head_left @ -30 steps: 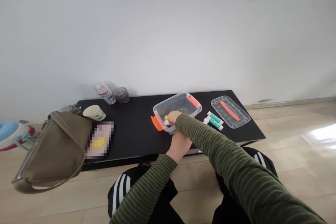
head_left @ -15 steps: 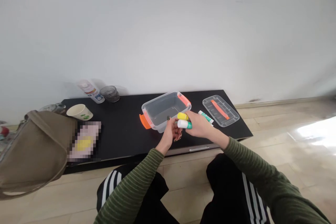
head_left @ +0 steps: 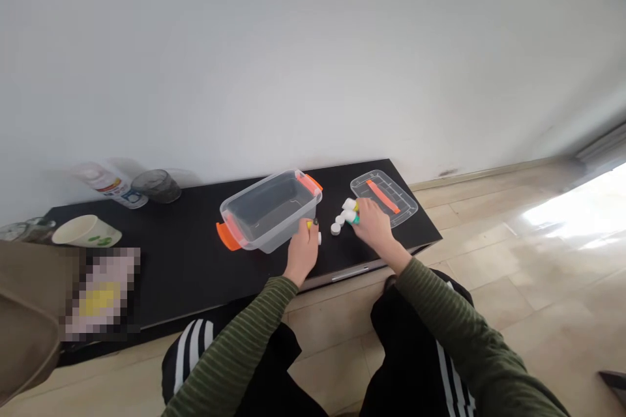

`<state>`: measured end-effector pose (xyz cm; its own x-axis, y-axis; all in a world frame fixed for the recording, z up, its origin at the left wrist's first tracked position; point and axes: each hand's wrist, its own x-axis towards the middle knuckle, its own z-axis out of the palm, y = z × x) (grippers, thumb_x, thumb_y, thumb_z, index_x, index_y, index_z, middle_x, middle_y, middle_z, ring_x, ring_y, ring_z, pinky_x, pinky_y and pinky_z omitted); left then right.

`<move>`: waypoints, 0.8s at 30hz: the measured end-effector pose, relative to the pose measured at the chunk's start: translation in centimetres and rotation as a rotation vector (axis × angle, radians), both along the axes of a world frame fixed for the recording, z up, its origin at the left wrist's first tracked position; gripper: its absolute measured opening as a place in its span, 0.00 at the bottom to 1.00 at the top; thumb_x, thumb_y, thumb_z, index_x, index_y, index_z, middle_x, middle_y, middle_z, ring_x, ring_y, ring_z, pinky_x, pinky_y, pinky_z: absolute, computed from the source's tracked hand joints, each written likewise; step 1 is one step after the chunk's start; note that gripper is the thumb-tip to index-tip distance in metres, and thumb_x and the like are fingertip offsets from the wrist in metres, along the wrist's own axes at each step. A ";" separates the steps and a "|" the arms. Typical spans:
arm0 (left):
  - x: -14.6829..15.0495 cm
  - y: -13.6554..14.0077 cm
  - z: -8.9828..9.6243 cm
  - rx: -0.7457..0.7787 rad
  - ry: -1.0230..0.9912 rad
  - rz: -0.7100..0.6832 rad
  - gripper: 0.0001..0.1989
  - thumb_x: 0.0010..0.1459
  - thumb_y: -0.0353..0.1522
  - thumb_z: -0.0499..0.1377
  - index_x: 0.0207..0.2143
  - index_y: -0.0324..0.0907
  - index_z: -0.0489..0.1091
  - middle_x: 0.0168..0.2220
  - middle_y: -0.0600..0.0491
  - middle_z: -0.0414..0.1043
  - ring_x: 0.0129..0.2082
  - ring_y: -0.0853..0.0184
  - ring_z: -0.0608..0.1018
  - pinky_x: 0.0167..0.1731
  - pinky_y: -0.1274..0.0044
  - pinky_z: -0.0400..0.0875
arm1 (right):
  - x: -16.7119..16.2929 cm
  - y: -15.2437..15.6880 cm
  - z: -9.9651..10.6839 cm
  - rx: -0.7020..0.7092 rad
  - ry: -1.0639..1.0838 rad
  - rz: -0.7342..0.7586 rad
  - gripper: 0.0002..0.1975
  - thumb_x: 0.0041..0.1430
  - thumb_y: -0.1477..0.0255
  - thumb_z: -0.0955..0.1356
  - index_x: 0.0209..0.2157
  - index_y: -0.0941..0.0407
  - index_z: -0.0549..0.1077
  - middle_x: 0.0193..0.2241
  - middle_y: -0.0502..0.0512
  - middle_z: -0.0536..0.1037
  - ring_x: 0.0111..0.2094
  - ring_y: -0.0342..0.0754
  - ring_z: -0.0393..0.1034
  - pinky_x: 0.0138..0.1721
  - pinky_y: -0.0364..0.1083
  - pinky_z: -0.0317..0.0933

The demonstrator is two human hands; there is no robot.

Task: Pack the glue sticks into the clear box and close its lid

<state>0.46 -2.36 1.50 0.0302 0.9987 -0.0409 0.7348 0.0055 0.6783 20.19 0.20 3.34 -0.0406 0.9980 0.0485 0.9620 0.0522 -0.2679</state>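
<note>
My left hand point(head_left: 302, 251) is closed around a glue stick, just in front of the clear plastic box point(head_left: 264, 234); its yellow part point(head_left: 309, 225) and white end point(head_left: 319, 238) poke out. To its right, my right hand point(head_left: 372, 225) is wrapped around glue sticks low over the table, beside the lid. From its fingers stick out one with a white end and yellow band point(head_left: 349, 204) and one with a green band point(head_left: 350, 216). Two small white round pieces point(head_left: 335, 229) lie next to these; their kind is hard to make out.
A clear lid point(head_left: 405, 201) with an orange handle lies on the right of the black table point(head_left: 195, 273). Leftward are a dark glass point(head_left: 157, 186), a spray can point(head_left: 115, 187), a paper cup point(head_left: 87, 231), a blurred packet point(head_left: 102, 293) and a brown bag point(head_left: 29, 319). A wall rises behind.
My right hand has lowered to the table by the lid with its glue sticks. My left hand, open before, has closed on a glue stick. The view has shifted to the right.
</note>
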 end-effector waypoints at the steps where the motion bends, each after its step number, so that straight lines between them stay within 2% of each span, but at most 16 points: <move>1: 0.1 0.2 0.0 -0.009 0.117 -0.050 0.18 0.70 0.43 0.39 0.45 0.44 0.62 0.29 0.51 0.74 0.30 0.60 0.78 0.32 0.74 0.65 | 1.1 0.8 -0.3 0.001 0.043 -0.072 0.19 0.60 0.67 0.66 0.52 0.54 0.62 0.48 0.62 0.72 0.49 0.56 0.68 0.38 0.48 0.62; 3: 0.5 0.5 -0.3 -0.008 0.354 -0.150 0.17 0.70 0.43 0.42 0.47 0.43 0.63 0.31 0.48 0.76 0.33 0.57 0.80 0.34 0.72 0.66 | 2.7 2.2 -1.1 -0.030 0.100 -0.163 0.21 0.60 0.66 0.66 0.53 0.55 0.62 0.48 0.61 0.72 0.47 0.55 0.70 0.39 0.48 0.62; 5: 0.9 0.9 -0.8 0.033 0.517 -0.198 0.18 0.69 0.42 0.43 0.49 0.42 0.64 0.36 0.44 0.77 0.36 0.55 0.81 0.36 0.71 0.68 | 3.6 3.4 -2.1 -0.082 0.116 -0.184 0.22 0.59 0.67 0.67 0.53 0.57 0.63 0.48 0.61 0.72 0.47 0.55 0.70 0.41 0.48 0.62; 10: 1.2 2.0 -2.2 0.066 0.677 -0.177 0.19 0.69 0.40 0.43 0.53 0.40 0.65 0.43 0.40 0.73 0.38 0.54 0.81 0.36 0.69 0.72 | 3.1 4.5 -3.7 -0.125 0.097 -0.148 0.24 0.59 0.64 0.68 0.55 0.58 0.63 0.53 0.64 0.70 0.55 0.57 0.65 0.45 0.49 0.63; 16: 1.8 2.1 -3.3 0.054 0.624 -0.159 0.20 0.68 0.39 0.46 0.55 0.37 0.62 0.51 0.39 0.64 0.39 0.58 0.81 0.33 0.72 0.73 | 2.5 4.6 -3.6 -0.112 0.024 -0.182 0.25 0.61 0.60 0.68 0.56 0.57 0.65 0.54 0.64 0.70 0.56 0.58 0.63 0.45 0.50 0.63; 19: 2.1 1.8 -3.3 0.060 0.547 -0.160 0.23 0.67 0.39 0.47 0.61 0.37 0.57 0.55 0.38 0.62 0.42 0.58 0.80 0.35 0.72 0.73 | 2.6 4.6 -3.4 -0.106 -0.009 -0.177 0.25 0.61 0.60 0.69 0.55 0.56 0.66 0.54 0.64 0.70 0.56 0.58 0.63 0.46 0.49 0.63; 24: 2.3 1.6 -3.2 0.080 0.438 -0.244 0.31 0.64 0.45 0.51 0.66 0.42 0.53 0.62 0.38 0.55 0.48 0.56 0.78 0.38 0.70 0.74 | 2.8 4.5 -3.7 -0.070 -0.055 -0.120 0.25 0.63 0.62 0.68 0.58 0.57 0.66 0.55 0.64 0.70 0.58 0.57 0.60 0.50 0.50 0.60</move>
<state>2.72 -0.81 -1.73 0.2602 0.9652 -0.0256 0.9238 -0.2412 0.2974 22.98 4.72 -0.37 0.0784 0.9967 -0.0200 0.9735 -0.0809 -0.2137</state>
